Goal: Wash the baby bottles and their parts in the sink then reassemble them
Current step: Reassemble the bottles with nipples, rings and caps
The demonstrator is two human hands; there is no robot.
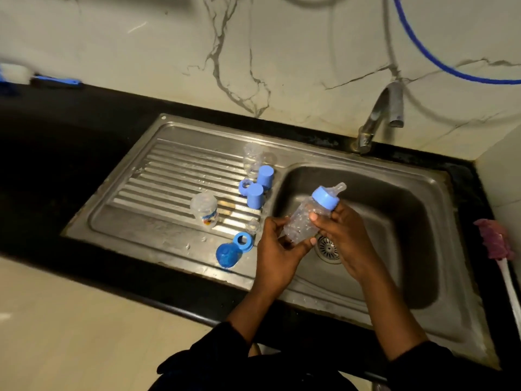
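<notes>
Clear ribbed bottle (pixel 303 220) (blue collar), both hands, steel sink (pixel 394 193)

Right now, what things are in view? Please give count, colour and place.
held bottle: 1, clear, blue collar, teat on; over basin
bare bottles: 2, clear; standing on drainboard
caps: 2, light blue; drainboard, beside basin
ring collars: 2, blue; drainboard
domed lid: 1, dark blue; drainboard front
loose teat: 1, clear; drainboard
sink: 1, steel; black counter
faucet: 1, metal; behind basin
hose: 1, blue; wall
brush: 1, pink head; right counter
sponge wand: 1, white, blue handle; far left, blurred
left hand: 1; grips held bottle's base
right hand: 1; grips held bottle's body
</notes>
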